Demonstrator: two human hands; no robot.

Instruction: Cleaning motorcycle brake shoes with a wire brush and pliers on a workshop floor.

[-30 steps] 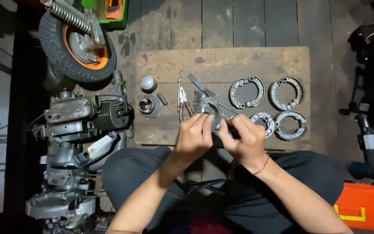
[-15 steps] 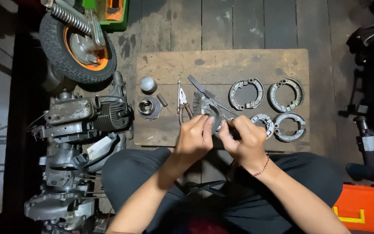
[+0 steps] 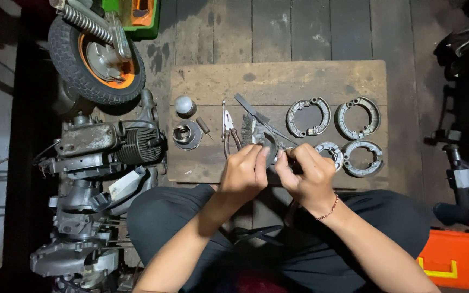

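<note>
My left hand (image 3: 243, 173) and my right hand (image 3: 306, 174) meet over the near edge of a worn wooden board (image 3: 278, 81) and together grip a small curved metal part (image 3: 270, 147), mostly hidden by the fingers. A thin dark tool shaft runs from my right fist up toward a flat blade (image 3: 248, 106). Pliers (image 3: 228, 130) lie just left of my hands. Brake shoe sets lie to the right: two at the back (image 3: 308, 116) (image 3: 357, 118) and two nearer (image 3: 330, 153) (image 3: 362, 158).
A piston (image 3: 185, 134) and a round silver cap (image 3: 184, 105) sit on the board's left. An engine block (image 3: 104, 146) and a small wheel with orange rim (image 3: 97, 59) stand at left. An orange case (image 3: 454, 260) lies at lower right. My crossed legs fill the foreground.
Both hands stay over the same spot; the fingers have shifted slightly around the metal part. Nothing else has moved.
</note>
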